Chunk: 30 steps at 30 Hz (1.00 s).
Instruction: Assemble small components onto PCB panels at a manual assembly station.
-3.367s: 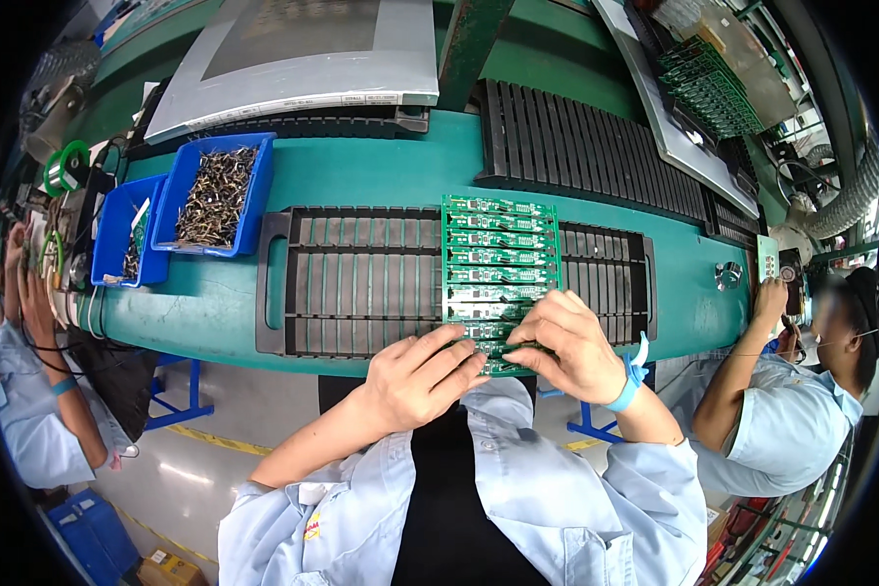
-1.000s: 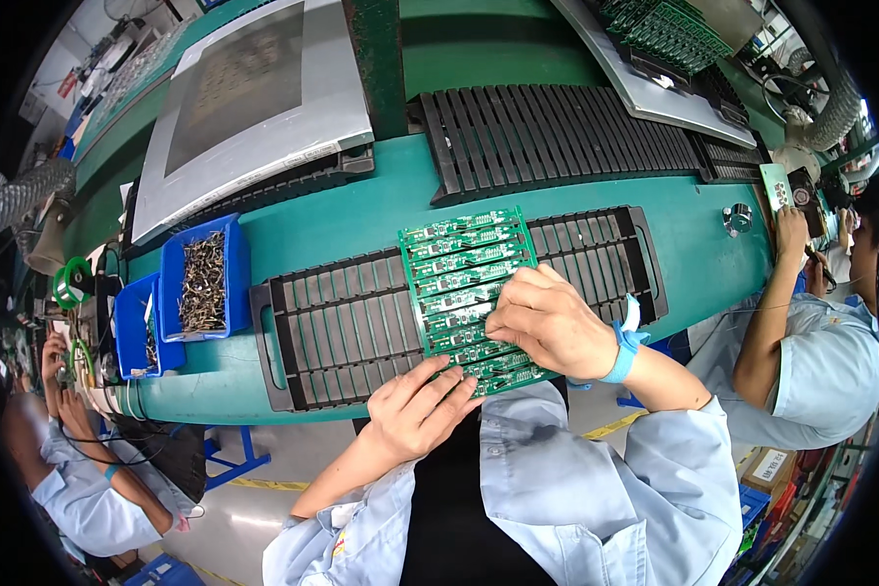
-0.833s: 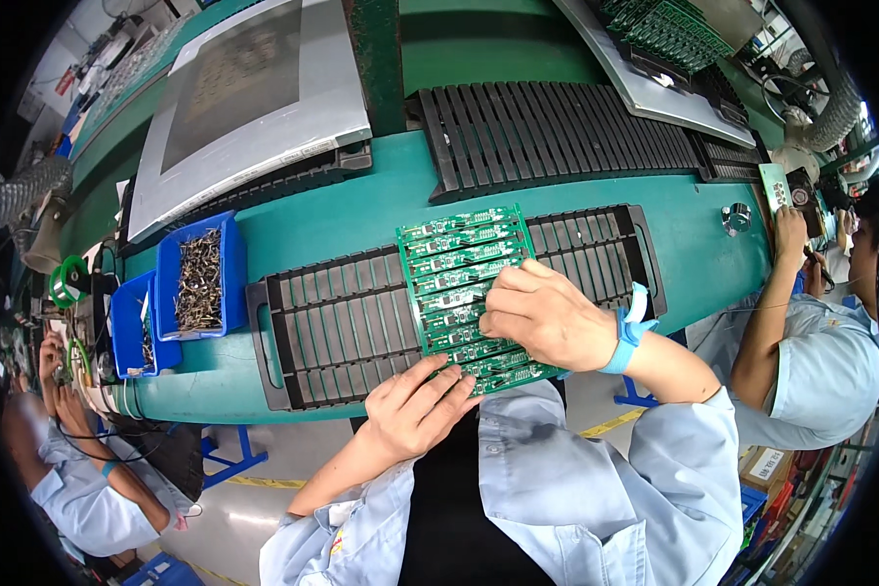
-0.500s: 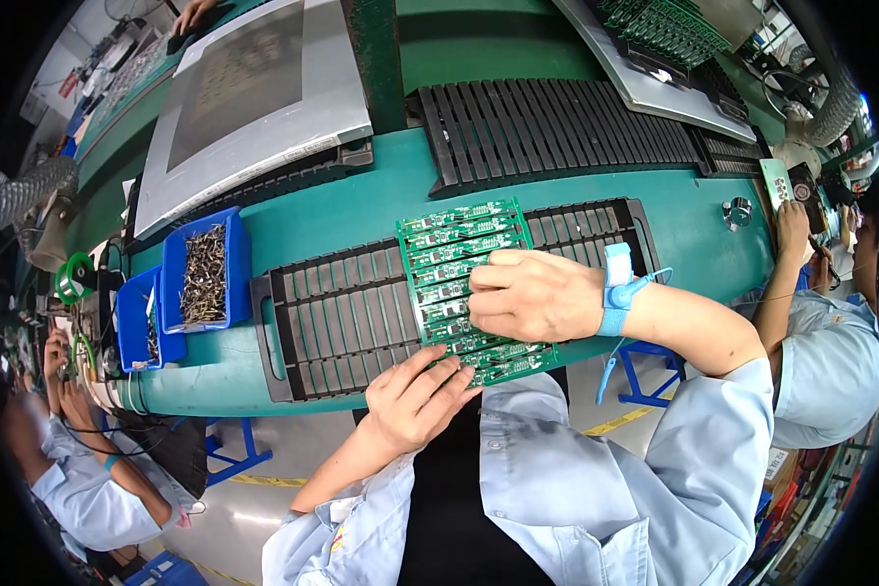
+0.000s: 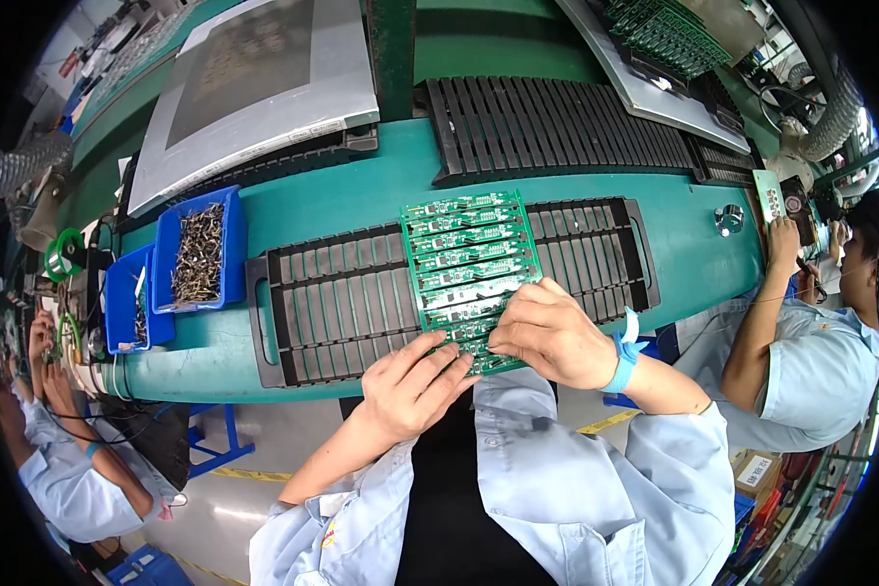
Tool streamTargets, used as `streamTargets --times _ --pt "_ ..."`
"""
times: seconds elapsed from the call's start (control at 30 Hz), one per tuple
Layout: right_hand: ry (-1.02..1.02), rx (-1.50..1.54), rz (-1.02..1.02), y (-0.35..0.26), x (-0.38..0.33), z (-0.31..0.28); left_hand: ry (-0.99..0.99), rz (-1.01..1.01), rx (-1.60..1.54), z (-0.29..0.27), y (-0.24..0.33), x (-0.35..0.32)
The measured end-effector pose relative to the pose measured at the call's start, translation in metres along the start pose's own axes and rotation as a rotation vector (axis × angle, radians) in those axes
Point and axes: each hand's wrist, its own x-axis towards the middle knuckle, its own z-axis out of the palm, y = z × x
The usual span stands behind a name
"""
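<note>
At the near edge of the green bench (image 5: 352,210), both hands meet on the bottom of a green circuit panel (image 5: 464,259). That panel lies flat on a black slotted tray (image 5: 342,303), slightly turned, its lower end overhanging the tray's near rim toward the person. The left hand (image 5: 410,386) comes up from below with fingers held together and laid flat, their tips resting on the panel's near left corner; it presses rather than pinches. The right hand (image 5: 552,332) is curled over the panel's near right corner, knuckles up, fingertips bent down onto the board; whether the thumb is under the edge cannot be told. A blue wrist strap (image 5: 620,356) circles the right wrist.

Left of the tray, near the bench's left end, stand two blue bins: the larger bin (image 5: 200,249) holds a heap of small metal parts, the smaller bin (image 5: 132,313) sits just beside it, closer to the edge. Behind the tray, a second slotted tray (image 5: 557,127) lies along the far side, and a grey plate (image 5: 254,88) slopes at the far left. More green boards (image 5: 674,34) are stacked at the far right corner.

At the right end a co-worker (image 5: 801,342) in a light blue shirt holds a small board (image 5: 769,193). Another person's hands (image 5: 39,361) show at the left end.
</note>
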Motion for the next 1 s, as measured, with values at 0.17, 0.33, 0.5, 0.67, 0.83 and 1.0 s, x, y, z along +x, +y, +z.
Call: streamTargets --times 0.17,0.33,0.5,0.67,0.83,1.0 --pt "-0.089 -0.185 -0.222 0.01 0.009 0.0 -0.009 -0.007 0.003 -0.001 0.0 0.0" --pt "-0.158 -0.221 -0.355 0.016 0.018 -0.007 -0.003 -0.007 0.004 0.0 0.0 -0.001" --pt "-0.006 -0.109 -0.14 0.019 0.027 -0.009 0.02 0.004 0.015 0.0 -0.001 -0.001" --pt "0.16 -0.076 0.046 0.032 0.033 0.004 0.034 0.023 0.02 0.002 -0.002 0.0" --pt "0.05 -0.146 -0.101 0.046 0.045 0.002 0.029 0.019 0.025 0.0 -0.002 -0.001" --pt "-0.112 -0.292 -0.414 0.06 0.063 -0.012 0.021 0.027 0.02 -0.001 -0.003 0.0"
